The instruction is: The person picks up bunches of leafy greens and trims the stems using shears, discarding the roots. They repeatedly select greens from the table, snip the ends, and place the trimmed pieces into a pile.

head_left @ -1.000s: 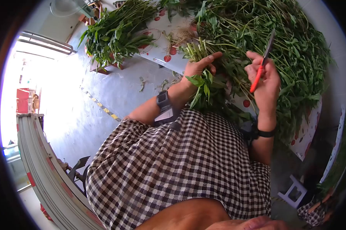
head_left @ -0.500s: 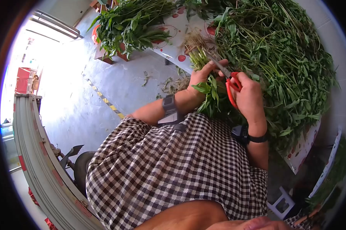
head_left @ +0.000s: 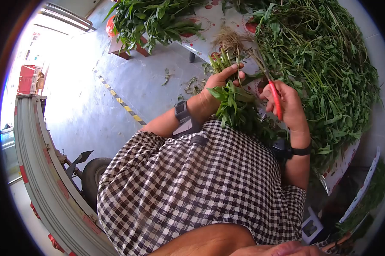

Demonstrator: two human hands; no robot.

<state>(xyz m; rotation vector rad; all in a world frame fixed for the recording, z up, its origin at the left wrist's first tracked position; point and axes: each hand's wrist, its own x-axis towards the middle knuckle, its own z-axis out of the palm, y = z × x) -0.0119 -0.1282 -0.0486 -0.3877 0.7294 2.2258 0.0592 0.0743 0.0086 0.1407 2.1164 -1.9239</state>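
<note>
My left hand (head_left: 220, 81) is wrapped round a bunch of leafy green stems (head_left: 233, 100), whose pale cut ends and leaves stick out on either side of the fist. Red-handled scissors (head_left: 276, 99) are in my right hand (head_left: 288, 102), with the blades pointing up and away from me, a little right of the bunch. Just beyond the stem ends lies a tangle of brown roots (head_left: 231, 39). On the right a large heap of leafy plants (head_left: 325, 72) covers most of the table (head_left: 205, 32).
Another pile of leafy stems (head_left: 154, 21) lies at the far left, over a brown wooden stool (head_left: 126, 50). Plant scraps (head_left: 192, 85) are on the floor beside a yellow-black tape line (head_left: 120, 101). To my left stand a wheel (head_left: 94, 175) and a long metal side panel (head_left: 51, 166).
My right hand has moved right with the scissors, away from the bunch, and the scissors have turned more edge-on. My left hand still grips the stems, slightly further left.
</note>
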